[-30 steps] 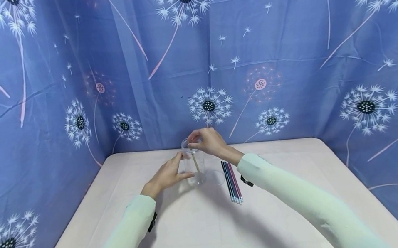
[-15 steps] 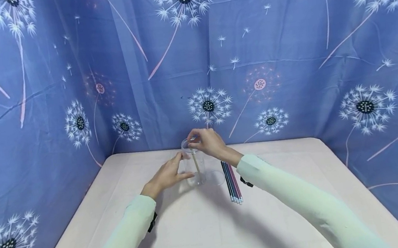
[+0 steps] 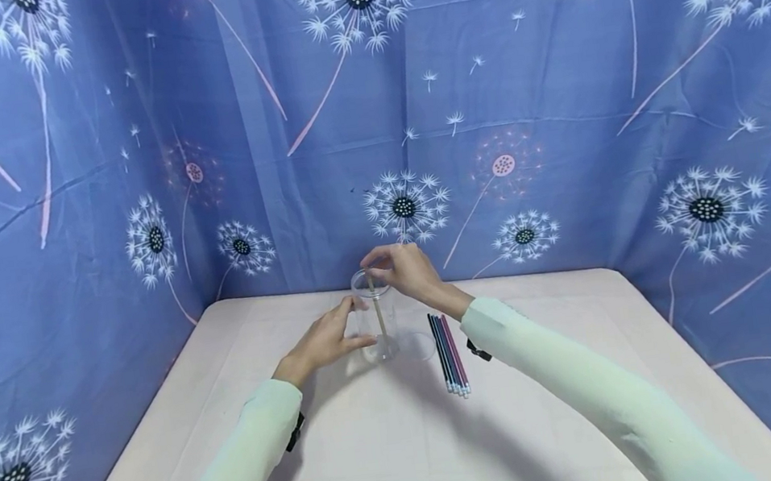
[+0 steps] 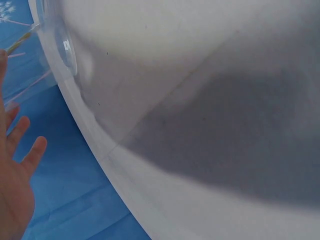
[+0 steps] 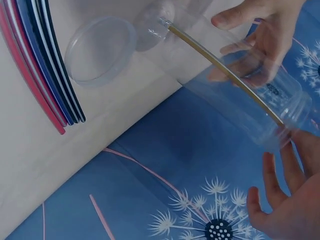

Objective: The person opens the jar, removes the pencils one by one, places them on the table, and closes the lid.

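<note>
A clear plastic jar (image 3: 388, 313) stands upright near the back of the table. My left hand (image 3: 321, 340) holds its left side, thumb and fingers spread around the wall; the right wrist view shows those fingers through the plastic. Inside the jar, a gold pencil (image 5: 225, 71) leans slightly, its lower end by the jar's bottom. At the jar's mouth, my right hand (image 3: 407, 272) pinches the pencil's upper end between thumb and fingertips. In the left wrist view only part of the left hand (image 4: 15, 185) and a corner of the jar show.
A round clear lid (image 5: 75, 52) lies flat on the table, right of the jar. Beyond it, several pencils (image 3: 449, 358) in dark, blue and pink lie side by side, white eraser ends toward me. A blue dandelion-print curtain (image 3: 307, 202) hangs behind the pale table (image 3: 370, 454).
My right hand has risen slightly at the jar's mouth, and the pencil stands a little more upright. The left hand, jar, lid and row of pencils have kept their places.
</note>
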Demonstrator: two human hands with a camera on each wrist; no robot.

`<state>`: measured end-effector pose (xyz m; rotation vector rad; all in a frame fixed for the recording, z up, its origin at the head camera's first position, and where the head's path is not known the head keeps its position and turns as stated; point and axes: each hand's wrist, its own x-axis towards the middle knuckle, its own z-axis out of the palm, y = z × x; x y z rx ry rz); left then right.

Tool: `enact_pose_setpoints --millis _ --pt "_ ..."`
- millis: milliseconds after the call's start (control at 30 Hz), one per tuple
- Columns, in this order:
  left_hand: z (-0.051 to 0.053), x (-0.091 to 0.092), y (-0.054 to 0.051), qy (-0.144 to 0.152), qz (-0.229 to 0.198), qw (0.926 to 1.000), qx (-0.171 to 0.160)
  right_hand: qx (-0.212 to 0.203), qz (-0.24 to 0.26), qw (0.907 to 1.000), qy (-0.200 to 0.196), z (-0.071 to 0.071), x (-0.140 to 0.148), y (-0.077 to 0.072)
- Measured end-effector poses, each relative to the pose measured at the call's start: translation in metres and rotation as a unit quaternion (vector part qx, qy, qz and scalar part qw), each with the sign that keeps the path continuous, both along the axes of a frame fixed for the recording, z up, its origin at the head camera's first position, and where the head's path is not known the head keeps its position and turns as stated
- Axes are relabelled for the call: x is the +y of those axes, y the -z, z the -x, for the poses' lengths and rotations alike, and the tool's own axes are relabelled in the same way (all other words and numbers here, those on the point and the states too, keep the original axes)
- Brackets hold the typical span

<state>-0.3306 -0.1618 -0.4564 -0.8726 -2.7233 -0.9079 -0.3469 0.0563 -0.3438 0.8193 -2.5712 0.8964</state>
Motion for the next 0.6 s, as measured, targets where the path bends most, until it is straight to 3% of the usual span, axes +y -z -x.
enact_pose_setpoints --millis 600 --pt "-0.001 0.002 0.000 -0.016 0.010 0.9998 -0.004 0.028 0.073 0.9968 -0.016 0.007 0.005 -0.037"
